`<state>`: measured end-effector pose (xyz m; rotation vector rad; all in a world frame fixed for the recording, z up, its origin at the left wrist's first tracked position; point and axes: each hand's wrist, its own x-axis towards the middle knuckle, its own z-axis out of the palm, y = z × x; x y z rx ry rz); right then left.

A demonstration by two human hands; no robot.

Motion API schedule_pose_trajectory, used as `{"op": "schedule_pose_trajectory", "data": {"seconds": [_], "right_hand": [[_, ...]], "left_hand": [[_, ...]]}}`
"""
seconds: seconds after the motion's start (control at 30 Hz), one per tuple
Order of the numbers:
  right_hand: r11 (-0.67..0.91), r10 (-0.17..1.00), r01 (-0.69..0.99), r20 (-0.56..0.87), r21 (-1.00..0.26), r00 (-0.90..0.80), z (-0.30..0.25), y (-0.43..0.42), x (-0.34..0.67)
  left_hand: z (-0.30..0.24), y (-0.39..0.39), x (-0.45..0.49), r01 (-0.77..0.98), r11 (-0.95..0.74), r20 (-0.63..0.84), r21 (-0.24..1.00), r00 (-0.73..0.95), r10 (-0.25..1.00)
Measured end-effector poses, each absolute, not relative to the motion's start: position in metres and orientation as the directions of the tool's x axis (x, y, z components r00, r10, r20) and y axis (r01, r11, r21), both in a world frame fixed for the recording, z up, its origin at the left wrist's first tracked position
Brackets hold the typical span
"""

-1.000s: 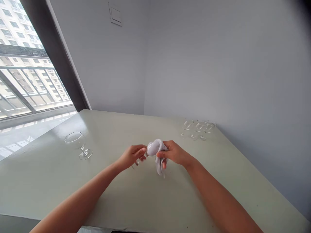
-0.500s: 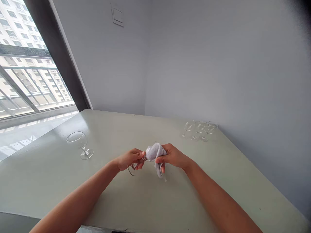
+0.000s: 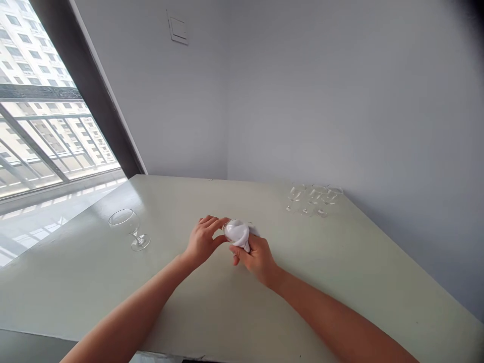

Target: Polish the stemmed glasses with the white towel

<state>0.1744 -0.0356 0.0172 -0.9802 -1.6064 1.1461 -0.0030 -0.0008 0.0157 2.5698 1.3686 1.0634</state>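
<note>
Both my hands meet over the middle of the pale table (image 3: 94, 282). My left hand (image 3: 202, 241) is closed around the near end of a small clear stemmed glass, almost all of which is hidden by fingers and cloth. My right hand (image 3: 254, 256) grips a bunched white cloth (image 3: 238, 232) pressed against that glass. A single stemmed glass (image 3: 128, 228) stands upright to the left of my hands.
Three small stemmed glasses (image 3: 313, 198) stand together at the far right near the grey wall. A large window with a dark frame (image 3: 86, 96) runs along the left. The table's near edge is at the bottom of the view.
My right hand has dropped and turned under the cloth, which is now bunched tighter. My left hand has risen to cup the glass from the left; the glass foot no longer shows.
</note>
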Motion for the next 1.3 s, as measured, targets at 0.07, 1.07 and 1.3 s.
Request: {"op": "schedule_pose_trajectory", "data": {"seconds": [0.07,1.07,1.3], "right_hand": [[0.379,0.881,0.192,0.290,-0.905,-0.374,0.023,-0.034,0.182],[0.030,0.957,-0.185,0.082,-0.982,-0.280,0.024,-0.008,0.197],[0.434,0.818,0.324,0.216,-0.841,-0.533,0.045,-0.008,0.220]], "left_hand": [[0.023,0.002,-0.011,0.629,-0.624,0.425,0.463,0.461,0.779],[0.041,0.018,0.017,0.770,-0.629,0.635,-0.108,0.540,0.552],[0.057,0.018,0.006,0.673,-0.707,0.411,0.218,0.594,0.691]]}}
